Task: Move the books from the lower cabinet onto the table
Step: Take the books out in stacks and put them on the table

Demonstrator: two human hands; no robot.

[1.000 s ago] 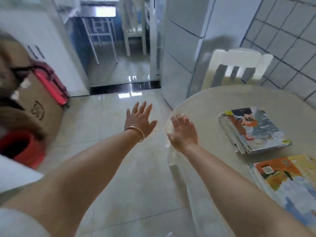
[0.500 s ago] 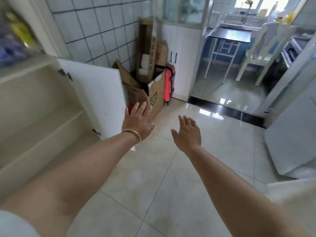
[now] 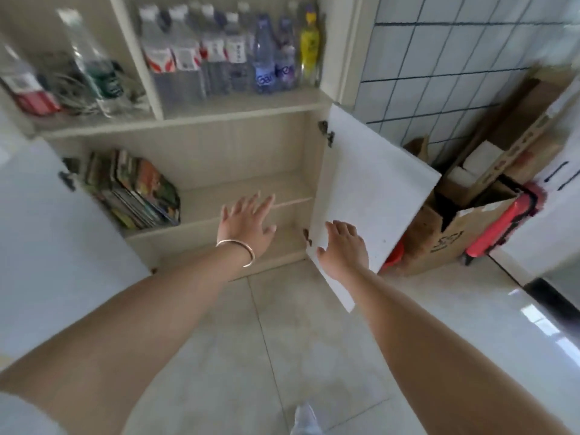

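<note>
Nearest the camera, a pale shoe tip [image 3: 303, 417] is seen on the tiled floor [image 3: 266, 356], with both bare forearms stretched forward above it. The left hand [image 3: 246, 222], with a thin bangle [image 3: 237, 248] worn at the wrist, is held out in front of the lower cabinet [image 3: 219, 158], fingers spread and straight, so that grip is open and nothing is held. The right hand [image 3: 343, 244] is likewise empty, fingers relaxed and extended, seen against the lower edge of the open right door [image 3: 370, 189]; actual contact can't be made out.

Both doors are swung wide, the left door [image 3: 53, 221] too. The books [image 3: 135, 191] are found leaning in a stack at the left end of the cabinet's middle shelf, well apart from either hand.

On the shelf above, a row of plastic bottles [image 3: 226, 54] is lined up. Off to the right, a cardboard box [image 3: 452, 233] and a red suitcase [image 3: 502, 224] are parked by the tiled wall [image 3: 455, 42].
</note>
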